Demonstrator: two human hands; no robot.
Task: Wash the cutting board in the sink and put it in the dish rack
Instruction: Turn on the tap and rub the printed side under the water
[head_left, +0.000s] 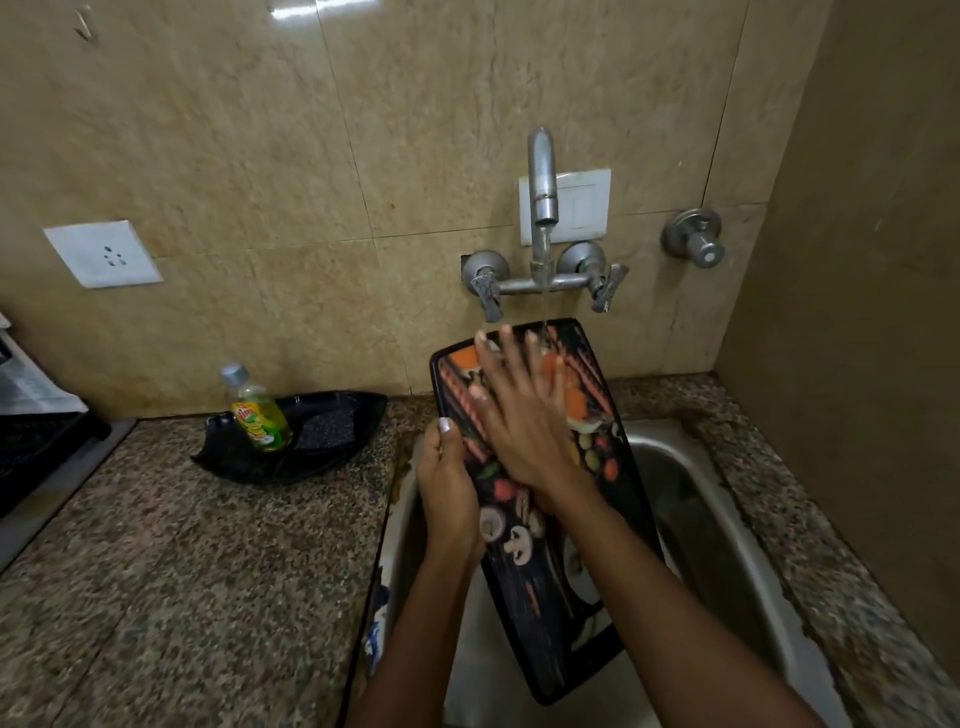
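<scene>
Rinsing step: cutting board (545, 561) held tilted over the sink (727, 519), under the tap (542, 182) stream.
Left hand (449, 483): curled round the board's left edge, thumb on its face.
Right hand (519, 410): fingers spread flat, rubbing the printed face.
Long axis: running away from the hands, far end raised toward the tap.
Risk: wet edge may slip from the one-handed grip; water could run off onto the granite counter (208, 545).
</scene>
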